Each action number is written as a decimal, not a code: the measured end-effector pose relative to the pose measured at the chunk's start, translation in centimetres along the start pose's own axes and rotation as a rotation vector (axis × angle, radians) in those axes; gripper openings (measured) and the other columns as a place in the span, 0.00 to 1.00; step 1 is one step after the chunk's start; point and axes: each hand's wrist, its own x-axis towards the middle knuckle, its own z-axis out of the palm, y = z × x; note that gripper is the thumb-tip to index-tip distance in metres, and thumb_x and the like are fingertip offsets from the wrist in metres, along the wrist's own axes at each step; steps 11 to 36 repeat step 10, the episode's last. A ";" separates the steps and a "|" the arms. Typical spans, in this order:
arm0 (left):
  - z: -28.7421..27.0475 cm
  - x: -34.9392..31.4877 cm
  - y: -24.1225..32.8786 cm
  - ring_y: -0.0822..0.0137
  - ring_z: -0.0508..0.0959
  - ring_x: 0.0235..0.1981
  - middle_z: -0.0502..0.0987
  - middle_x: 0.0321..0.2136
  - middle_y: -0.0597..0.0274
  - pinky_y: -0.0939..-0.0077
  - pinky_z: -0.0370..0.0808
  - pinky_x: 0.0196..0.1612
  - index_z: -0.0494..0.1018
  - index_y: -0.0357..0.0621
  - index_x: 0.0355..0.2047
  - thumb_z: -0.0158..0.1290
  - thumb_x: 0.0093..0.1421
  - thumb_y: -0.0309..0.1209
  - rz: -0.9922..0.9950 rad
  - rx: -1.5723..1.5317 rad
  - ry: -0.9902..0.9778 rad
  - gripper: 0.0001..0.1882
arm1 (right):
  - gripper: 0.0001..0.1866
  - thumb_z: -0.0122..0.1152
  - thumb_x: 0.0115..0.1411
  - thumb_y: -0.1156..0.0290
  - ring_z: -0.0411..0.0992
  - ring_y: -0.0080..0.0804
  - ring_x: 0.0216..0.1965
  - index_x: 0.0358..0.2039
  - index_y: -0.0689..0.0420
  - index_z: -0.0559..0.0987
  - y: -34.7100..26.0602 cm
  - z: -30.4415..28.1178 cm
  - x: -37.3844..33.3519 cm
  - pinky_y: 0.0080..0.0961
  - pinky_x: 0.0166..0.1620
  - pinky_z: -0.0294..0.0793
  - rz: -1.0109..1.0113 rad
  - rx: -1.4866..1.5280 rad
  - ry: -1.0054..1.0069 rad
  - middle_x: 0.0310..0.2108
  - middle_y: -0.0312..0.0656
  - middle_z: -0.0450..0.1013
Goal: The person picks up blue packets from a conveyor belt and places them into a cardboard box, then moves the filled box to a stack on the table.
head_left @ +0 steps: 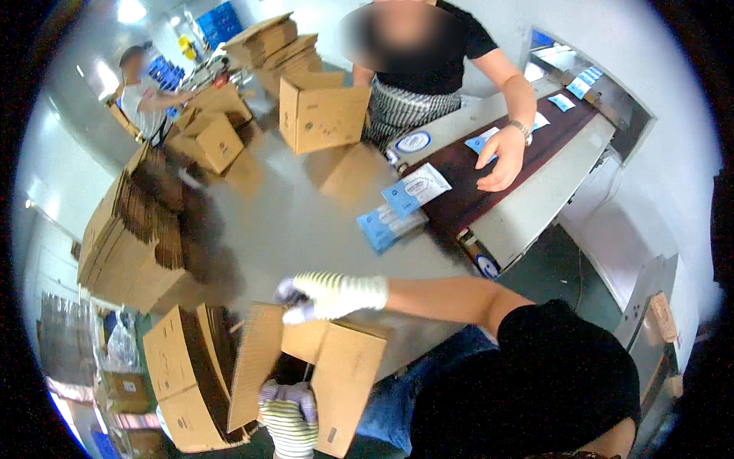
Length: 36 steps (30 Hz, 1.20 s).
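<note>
An open cardboard box [348, 382] stands at the lower middle, its flaps raised and its inside dark. My left hand [289, 417], in a striped knit glove with greyish fingers, is at the box's near side with its fingers bent over the edge. Reaching across from the right, my right hand [332, 297] wears a matching glove. Its curled fingers are at the top of the far flaps, slightly blurred. Blue-and-white packets [417, 190] lie farther off, at the end of a dark conveyor belt [489, 195], apart from both my hands.
Flattened cartons [180, 382] stand left of the box, and a tall stack [134, 237] rises behind them. Across the grey table [275, 206], a co-worker's hand [501, 161] is over the belt's packets. Another open box [321, 115] stands beside that co-worker. A second person [149, 103] works far left.
</note>
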 end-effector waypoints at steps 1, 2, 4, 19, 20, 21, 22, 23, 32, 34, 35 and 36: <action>0.4 -1.5 -0.8 0.58 0.67 0.27 0.63 0.18 0.58 0.60 0.66 0.42 0.64 0.46 0.17 0.50 0.49 0.25 -0.083 0.018 0.126 0.07 | 0.26 0.62 0.57 0.56 0.72 0.35 0.43 0.47 0.64 0.71 1.0 -0.3 -0.4 0.30 0.49 0.71 -0.058 0.084 0.077 0.43 0.48 0.74; 0.9 -3.2 -1.4 0.58 0.66 0.23 0.61 0.15 0.58 0.61 0.66 0.39 0.61 0.46 0.14 0.49 0.48 0.23 -0.165 0.039 0.252 0.10 | 0.27 0.63 0.56 0.58 0.71 0.36 0.47 0.50 0.63 0.69 1.7 -0.9 -1.4 0.31 0.53 0.68 0.027 0.117 0.123 0.46 0.49 0.72; 1.2 -4.2 -1.0 0.60 0.68 0.23 0.65 0.19 0.57 0.61 0.69 0.40 0.64 0.42 0.19 0.45 0.55 0.30 -0.411 -0.182 0.667 0.09 | 0.30 0.63 0.56 0.58 0.69 0.39 0.51 0.53 0.63 0.66 1.9 -0.6 -2.9 0.33 0.55 0.66 0.219 0.307 0.273 0.47 0.53 0.71; 9.6 -12.8 -4.6 0.59 0.67 0.50 0.63 0.55 0.53 0.49 0.66 0.53 0.52 0.42 0.61 0.39 0.64 0.54 -0.377 -0.958 0.935 0.34 | 0.39 0.68 0.49 0.51 0.72 0.50 0.47 0.52 0.66 0.65 -5.4 2.4 -4.1 0.37 0.49 0.71 -0.111 -0.234 0.283 0.45 0.57 0.71; 9.6 -12.8 -4.6 0.59 0.67 0.50 0.63 0.55 0.53 0.49 0.66 0.53 0.52 0.42 0.61 0.39 0.64 0.54 -0.377 -0.958 0.935 0.34 | 0.39 0.68 0.49 0.51 0.72 0.50 0.47 0.52 0.66 0.65 -5.4 2.4 -4.1 0.37 0.49 0.71 -0.111 -0.234 0.283 0.45 0.57 0.71; 9.6 -12.8 -4.6 0.59 0.67 0.50 0.63 0.55 0.53 0.49 0.66 0.53 0.52 0.42 0.61 0.39 0.64 0.54 -0.377 -0.958 0.935 0.34 | 0.39 0.68 0.49 0.51 0.72 0.50 0.47 0.52 0.66 0.65 -5.4 2.4 -4.1 0.37 0.49 0.71 -0.111 -0.234 0.283 0.45 0.57 0.71; 9.6 -12.8 -4.6 0.59 0.67 0.50 0.63 0.55 0.53 0.49 0.66 0.53 0.52 0.42 0.61 0.39 0.64 0.54 -0.377 -0.958 0.935 0.34 | 0.39 0.68 0.49 0.51 0.72 0.50 0.47 0.52 0.66 0.65 -5.4 2.4 -4.1 0.37 0.49 0.71 -0.111 -0.234 0.283 0.45 0.57 0.71; 9.6 -12.8 -4.6 0.59 0.67 0.50 0.63 0.55 0.53 0.49 0.66 0.53 0.52 0.42 0.61 0.39 0.64 0.54 -0.377 -0.958 0.935 0.34 | 0.39 0.68 0.49 0.51 0.72 0.50 0.47 0.52 0.66 0.65 -5.4 2.4 -4.1 0.37 0.49 0.71 -0.111 -0.234 0.283 0.45 0.57 0.71; 9.6 -12.8 -4.6 0.59 0.67 0.50 0.63 0.55 0.53 0.49 0.66 0.53 0.52 0.42 0.61 0.39 0.64 0.54 -0.377 -0.958 0.935 0.34 | 0.39 0.68 0.49 0.51 0.72 0.50 0.47 0.52 0.66 0.65 -5.4 2.4 -4.1 0.37 0.49 0.71 -0.111 -0.234 0.283 0.45 0.57 0.71; 9.6 -12.8 -4.6 0.59 0.67 0.50 0.63 0.55 0.53 0.49 0.66 0.53 0.52 0.42 0.61 0.39 0.64 0.54 -0.377 -0.958 0.935 0.34 | 0.39 0.68 0.49 0.51 0.72 0.50 0.47 0.52 0.66 0.65 -5.4 2.4 -4.1 0.37 0.49 0.71 -0.111 -0.234 0.283 0.45 0.57 0.71; 9.6 -12.8 -4.6 0.59 0.67 0.50 0.63 0.55 0.53 0.49 0.66 0.53 0.52 0.42 0.61 0.39 0.64 0.54 -0.377 -0.958 0.935 0.34 | 0.39 0.68 0.49 0.51 0.72 0.50 0.47 0.52 0.66 0.65 -5.4 2.4 -4.1 0.37 0.49 0.71 -0.111 -0.234 0.283 0.45 0.57 0.71; 9.6 -12.8 -4.6 0.59 0.67 0.50 0.63 0.55 0.53 0.49 0.66 0.53 0.52 0.42 0.61 0.39 0.64 0.54 -0.377 -0.958 0.935 0.34 | 0.39 0.68 0.49 0.51 0.72 0.50 0.47 0.52 0.66 0.65 -5.4 2.4 -4.1 0.37 0.49 0.71 -0.111 -0.234 0.283 0.45 0.57 0.71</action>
